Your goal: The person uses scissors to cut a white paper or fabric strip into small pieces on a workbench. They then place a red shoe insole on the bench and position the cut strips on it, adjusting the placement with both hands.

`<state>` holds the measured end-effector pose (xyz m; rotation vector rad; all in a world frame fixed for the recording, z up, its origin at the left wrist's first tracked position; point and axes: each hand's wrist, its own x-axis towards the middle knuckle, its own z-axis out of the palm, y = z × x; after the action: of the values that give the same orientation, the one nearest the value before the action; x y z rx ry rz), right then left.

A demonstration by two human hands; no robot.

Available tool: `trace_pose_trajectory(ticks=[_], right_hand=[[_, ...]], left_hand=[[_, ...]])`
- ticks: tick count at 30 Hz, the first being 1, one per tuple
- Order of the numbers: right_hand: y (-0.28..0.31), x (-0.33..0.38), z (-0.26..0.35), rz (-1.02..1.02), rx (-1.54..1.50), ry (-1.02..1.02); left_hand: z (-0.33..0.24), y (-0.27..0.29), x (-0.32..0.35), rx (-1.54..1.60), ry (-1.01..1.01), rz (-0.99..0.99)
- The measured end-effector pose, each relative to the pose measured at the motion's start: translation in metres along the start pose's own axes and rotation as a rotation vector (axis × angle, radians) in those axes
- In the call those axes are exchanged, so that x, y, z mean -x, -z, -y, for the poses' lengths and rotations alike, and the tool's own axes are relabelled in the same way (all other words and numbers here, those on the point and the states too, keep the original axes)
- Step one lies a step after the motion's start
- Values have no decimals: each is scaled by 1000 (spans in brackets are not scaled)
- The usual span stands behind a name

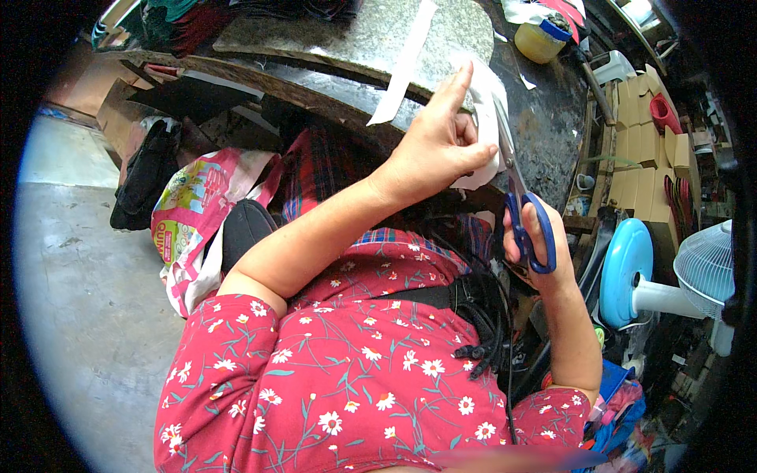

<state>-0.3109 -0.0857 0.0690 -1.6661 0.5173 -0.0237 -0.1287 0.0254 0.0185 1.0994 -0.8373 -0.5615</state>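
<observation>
My right hand (544, 240) is closed through the blue handles of a pair of scissors (520, 221). The metal blades point up and away, beside a white piece of thin sheet material (482, 162), which may be paper or cloth. My left hand (445, 130) grips that white piece near its lower part, thumb against it and index finger stretched out along it. Part of the piece is hidden behind the fingers and blades. Left of this, a long white strip (406, 63) lies on a grey stone slab (315, 35) and hangs over its near edge.
A yellowish jar with a blue rim (542, 39) stands on the dark worktop (544, 118), near white scraps. Dark folded cloth (169, 27) is at the far left. To the right are cardboard boxes (635, 130) and a fan (706, 264) with a blue base. A printed bag (193, 213) hangs lower left.
</observation>
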Motion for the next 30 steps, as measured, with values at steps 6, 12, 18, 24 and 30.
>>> trace_pose_trajectory(ticks=[6, 12, 18, 24, 30], right_hand=[[7, -18, 1, 24, -7, 39], [12, -20, 7, 12, 59, -3], [16, -35, 19, 35, 115, -13], [17, -48, 26, -8, 134, 40], [23, -54, 15, -66, 90, 27]], left_hand=[[-4, -2, 1, 2, 22, 35], [-2, 1, -2, -2, 34, 49], [-7, 2, -6, -37, 42, 63], [-8, 2, -8, -58, 39, 54], [-2, 6, -6, -86, 34, 50]])
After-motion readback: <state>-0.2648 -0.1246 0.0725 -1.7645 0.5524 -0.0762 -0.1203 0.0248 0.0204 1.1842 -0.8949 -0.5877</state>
